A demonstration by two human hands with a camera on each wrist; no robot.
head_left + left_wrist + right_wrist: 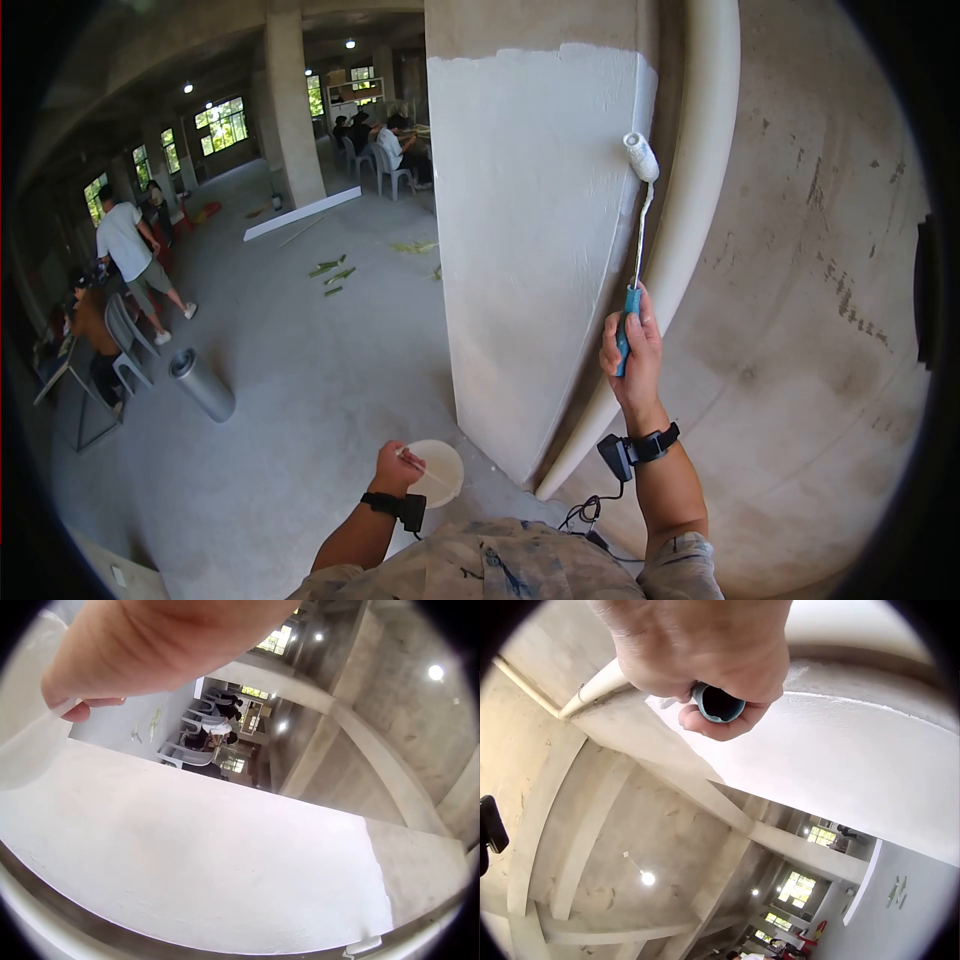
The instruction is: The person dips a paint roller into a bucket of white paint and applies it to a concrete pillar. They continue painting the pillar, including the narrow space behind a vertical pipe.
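up against the concrete pillar (530,250), the right hand (632,345) is raised and clenched round the blue handle (631,300) of a paint roller (641,158); the right wrist view shows the fingers wrapped about the handle's hollow end. the roller's white sleeve rests tilted at the pillar's right edge, near the top of the white coat, with bare concrete above it. just beside that edge a pale pipe (700,200) runs down to the floor (300,400). low down, close to the body, the left hand (396,468) grasps a round pale dish (445,475) by its rim, thumb and fingers pinching it; what it holds i cannot tell. well apart on the floor to the left lies a grey metal cylinder (203,385) on its side, with green scraps (333,270) and a long white board (300,213) farther off. a person in a light shirt (128,250) walks at the left, and others sit on plastic chairs (390,170) at the back.
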